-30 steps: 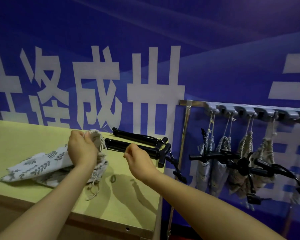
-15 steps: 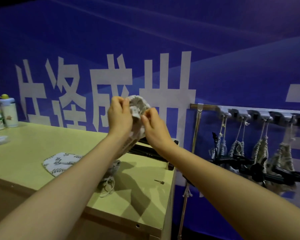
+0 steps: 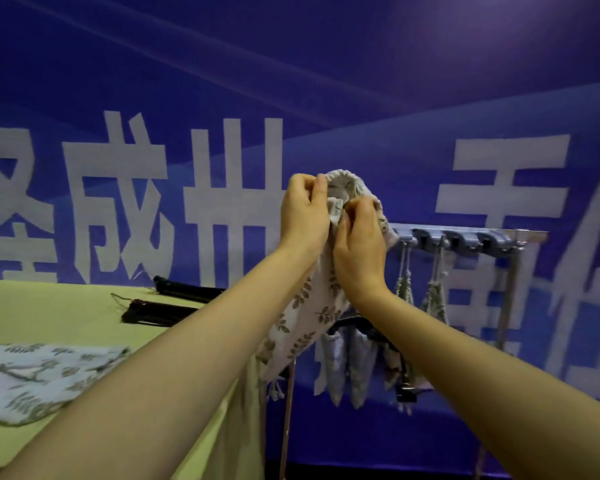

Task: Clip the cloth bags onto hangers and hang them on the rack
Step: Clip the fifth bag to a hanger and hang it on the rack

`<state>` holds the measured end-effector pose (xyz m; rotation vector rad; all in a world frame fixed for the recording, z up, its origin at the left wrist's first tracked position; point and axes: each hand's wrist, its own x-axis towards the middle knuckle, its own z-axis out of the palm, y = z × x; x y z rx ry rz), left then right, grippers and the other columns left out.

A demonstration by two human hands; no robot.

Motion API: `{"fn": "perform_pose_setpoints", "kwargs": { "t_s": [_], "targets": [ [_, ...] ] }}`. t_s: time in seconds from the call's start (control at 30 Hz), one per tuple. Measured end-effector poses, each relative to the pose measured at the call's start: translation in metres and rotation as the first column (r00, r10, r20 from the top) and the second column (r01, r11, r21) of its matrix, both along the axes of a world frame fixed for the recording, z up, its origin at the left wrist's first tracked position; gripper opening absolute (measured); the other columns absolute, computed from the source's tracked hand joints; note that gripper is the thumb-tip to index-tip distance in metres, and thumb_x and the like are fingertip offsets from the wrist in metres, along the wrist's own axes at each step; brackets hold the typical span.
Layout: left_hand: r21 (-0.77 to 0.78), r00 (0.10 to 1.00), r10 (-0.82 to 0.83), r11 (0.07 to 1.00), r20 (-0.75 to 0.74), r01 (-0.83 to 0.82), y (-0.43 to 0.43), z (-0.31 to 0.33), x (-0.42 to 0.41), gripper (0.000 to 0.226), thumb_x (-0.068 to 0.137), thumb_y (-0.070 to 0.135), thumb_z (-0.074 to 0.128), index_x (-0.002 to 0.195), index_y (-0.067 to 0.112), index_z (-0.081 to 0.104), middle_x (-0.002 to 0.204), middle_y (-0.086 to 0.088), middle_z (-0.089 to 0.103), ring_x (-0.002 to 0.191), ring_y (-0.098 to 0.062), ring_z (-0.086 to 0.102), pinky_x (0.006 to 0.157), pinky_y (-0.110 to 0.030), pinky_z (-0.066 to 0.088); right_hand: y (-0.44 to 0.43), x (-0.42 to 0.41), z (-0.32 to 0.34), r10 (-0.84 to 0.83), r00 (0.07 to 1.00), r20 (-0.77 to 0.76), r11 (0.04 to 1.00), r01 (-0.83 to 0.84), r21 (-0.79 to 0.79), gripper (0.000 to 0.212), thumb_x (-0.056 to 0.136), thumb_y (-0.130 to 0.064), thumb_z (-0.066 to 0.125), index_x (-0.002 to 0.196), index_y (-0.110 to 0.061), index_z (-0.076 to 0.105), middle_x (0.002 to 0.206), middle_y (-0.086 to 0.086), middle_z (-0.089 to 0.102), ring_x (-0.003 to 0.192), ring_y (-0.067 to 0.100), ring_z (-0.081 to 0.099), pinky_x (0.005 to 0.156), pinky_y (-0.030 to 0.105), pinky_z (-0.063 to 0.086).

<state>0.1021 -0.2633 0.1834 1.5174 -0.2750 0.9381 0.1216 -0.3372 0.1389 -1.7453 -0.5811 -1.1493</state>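
At the far left we see a leaf-printed cloth bag point(image 3: 39, 375) lying flat on the yellow-green desk point(image 3: 66, 313). Further back on the desk, two black hangers point(image 3: 167, 311) lie side by side near the blue wall banner point(image 3: 291, 81) with its large white characters.

Toward the middle, we hold a second cloth bag point(image 3: 312, 320) raised in the air, above the desk's right edge and in front of the banner. Our left hand point(image 3: 303, 211) is closed around the bag's gathered mouth from the left, thumb and fingers pinching the cloth at the rim. Our right hand point(image 3: 359, 242) sits just beside it, touching the same bag, its fingertips pressed together on a fold of fabric near the opening. The bag's body hangs down between our forearms, its leaf print showing.

To the right stands the rack point(image 3: 465, 237), a horizontal bar with grey hook fittings on metal posts. Hung bags point(image 3: 433, 299) dangle from it by their drawstrings, and lower down more bags point(image 3: 347, 372) hang clipped to a dark hanger, partly hidden behind our right forearm. The raised bag's top is near the rack's left end; we cannot tell whether it touches.
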Motion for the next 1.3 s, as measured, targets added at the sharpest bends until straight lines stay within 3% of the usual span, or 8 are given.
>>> {"fn": "perform_pose_setpoints", "kwargs": {
  "t_s": [0.23, 0.33, 0.43, 0.67, 0.97, 1.17, 1.23, 1.3],
  "targets": [
    [-0.056, 0.988, -0.007, 0.998, -0.153, -0.001, -0.013, -0.018, 0.013, 0.019, 0.100, 0.029, 0.038, 0.096, 0.014, 0.049, 0.079, 0.002, 0.056, 0.069, -0.006, 0.054, 0.056, -0.013, 0.050, -0.031, 0.008, -0.016, -0.009, 1.000, -0.010, 0.995, 0.008, -0.100, 0.012, 0.099, -0.014, 0.042, 0.088, -0.012, 0.047, 0.082, 0.003, 0.051, 0.072, 0.020, 0.049, 0.063, 0.032, 0.042],
    [-0.157, 0.931, -0.065, 0.988, -0.360, 0.008, 0.002, -0.045, 0.025, 0.024, 0.098, 0.032, 0.040, 0.089, 0.014, 0.054, 0.096, -0.014, 0.066, 0.090, -0.027, 0.064, 0.085, -0.046, 0.056, -0.029, 0.012, -0.032, 0.013, 0.999, -0.049, 0.995, -0.018, -0.100, 0.013, 0.099, -0.013, 0.043, 0.086, -0.014, 0.044, 0.081, 0.001, 0.049, 0.072, 0.017, 0.044, 0.061, 0.024, 0.035],
    [-0.178, 0.848, -0.136, 0.983, -0.512, 0.050, 0.016, -0.070, 0.032, 0.023, 0.097, 0.029, 0.044, 0.088, 0.012, 0.055, 0.111, -0.026, 0.064, 0.103, -0.034, 0.063, 0.093, -0.055, 0.051, -0.019, 0.015, -0.042, 0.120, 0.974, -0.193, 0.992, -0.124, -0.010, 0.013, 0.101, -0.019, 0.040, 0.089, -0.016, 0.043, 0.075, 0.001, 0.056, 0.067, 0.020, 0.051, 0.059, 0.035, 0.041],
    [0.065, 0.811, 0.088, 0.996, -0.578, -0.062, 0.042, -0.093, 0.030, 0.019, 0.097, 0.028, 0.047, 0.093, 0.010, 0.053, 0.100, -0.010, 0.057, 0.090, -0.020, 0.051, 0.067, -0.030, 0.043, 0.001, 0.028, -0.065, 0.270, 0.824, -0.499, 0.937, -0.343, -0.060, 0.012, 0.101, -0.024, 0.039, 0.098, -0.015, 0.047, 0.088, 0.006, 0.072, 0.081, 0.023, 0.069, 0.079, 0.050, 0.055],
    [0.154, 0.771, 0.043, 0.985, -0.636, 0.072, 0.047, -0.108, 0.026, 0.018, 0.084, 0.024, 0.067, 0.082, 0.013, 0.053, 0.102, -0.019, 0.066, 0.097, -0.032, 0.064, 0.089, -0.045, 0.054, -0.005, 0.041, -0.092, -0.143, 0.826, -0.544, 0.633, -0.347, -0.693, 0.018, 0.098, -0.020, 0.037, 0.109, -0.011, 0.048, 0.098, 0.016, 0.063, 0.087, 0.036, 0.059, 0.075, 0.045, 0.047],
    [0.296, 0.768, 0.095, 0.947, -0.633, 0.126, 0.041, -0.117, 0.033, 0.018, 0.082, 0.021, 0.070, 0.088, 0.009, 0.058, 0.083, -0.007, 0.061, 0.079, -0.020, 0.059, 0.071, -0.032, 0.051, -0.035, 0.042, -0.097, -0.231, 0.894, -0.385, 0.325, -0.302, -0.896, 0.020, 0.096, -0.015, 0.039, 0.113, -0.015, 0.050, 0.070, 0.000, 0.046, 0.061, 0.021, 0.044, 0.059, 0.036, 0.037],
    [0.388, 0.753, 0.155, 0.911, -0.639, 0.141, 0.039, -0.119, 0.037, 0.019, 0.078, 0.020, 0.074, 0.085, 0.010, 0.059, 0.084, -0.006, 0.061, 0.080, -0.020, 0.058, 0.072, -0.032, 0.050, -0.043, 0.046, -0.101, -0.289, 0.874, -0.390, 0.325, -0.294, -0.899, 0.013, 0.095, -0.015, 0.042, 0.105, -0.018, 0.050, 0.082, 0.005, 0.055, 0.072, 0.026, 0.051, 0.063, 0.040, 0.042],
    [0.484, 0.745, 0.224, 0.863, -0.628, 0.148, 0.038, -0.119, 0.038, 0.019, 0.076, 0.021, 0.075, 0.082, 0.010, 0.061, 0.082, -0.006, 0.061, 0.079, -0.020, 0.058, 0.072, -0.033, 0.049, -0.049, 0.050, -0.103, -0.303, 0.837, -0.456, 0.478, -0.281, -0.832, 0.010, 0.096, -0.019, 0.042, 0.101, -0.018, 0.051, 0.095, 0.011, 0.062, 0.080, 0.030, 0.055, 0.068, 0.041, 0.045]
  ]
}}
